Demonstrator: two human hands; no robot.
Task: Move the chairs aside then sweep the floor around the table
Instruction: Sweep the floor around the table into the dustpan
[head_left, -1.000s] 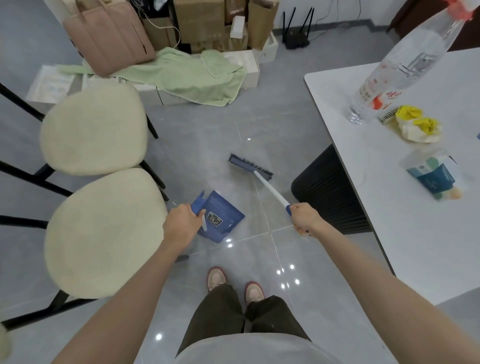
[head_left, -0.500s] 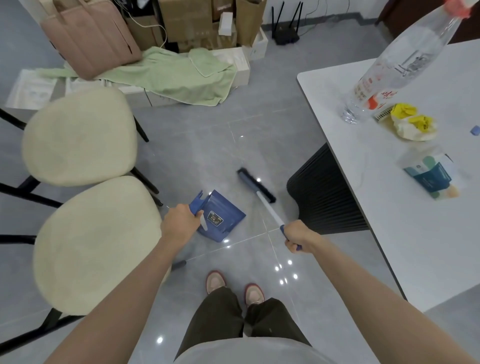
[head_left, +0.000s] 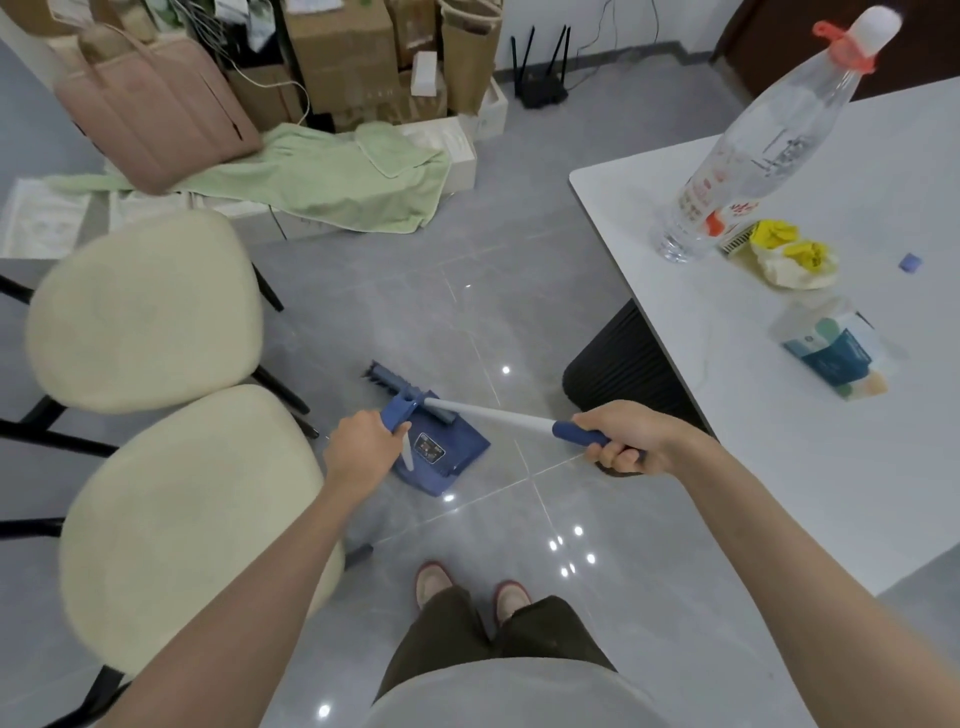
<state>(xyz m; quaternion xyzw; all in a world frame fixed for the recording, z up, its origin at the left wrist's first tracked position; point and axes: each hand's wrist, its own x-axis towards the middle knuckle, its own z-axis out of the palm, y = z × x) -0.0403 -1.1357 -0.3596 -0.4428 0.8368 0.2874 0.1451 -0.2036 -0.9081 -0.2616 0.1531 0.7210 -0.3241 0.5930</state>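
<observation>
Right hand (head_left: 623, 440) tight around the broom (head_left: 488, 414) handle, left hand (head_left: 361, 448) tight around the dustpan (head_left: 448, 460) handle.

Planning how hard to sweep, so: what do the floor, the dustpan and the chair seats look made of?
Floor: glossy grey tile, judging by the mirrored light spots and thin joint lines. Dustpan: blue moulded plastic, probably, with a dull sheen and a stuck-on label. Chair seats: cream padded upholstery, matte; fabric or faux leather, I cannot tell which.
</observation>
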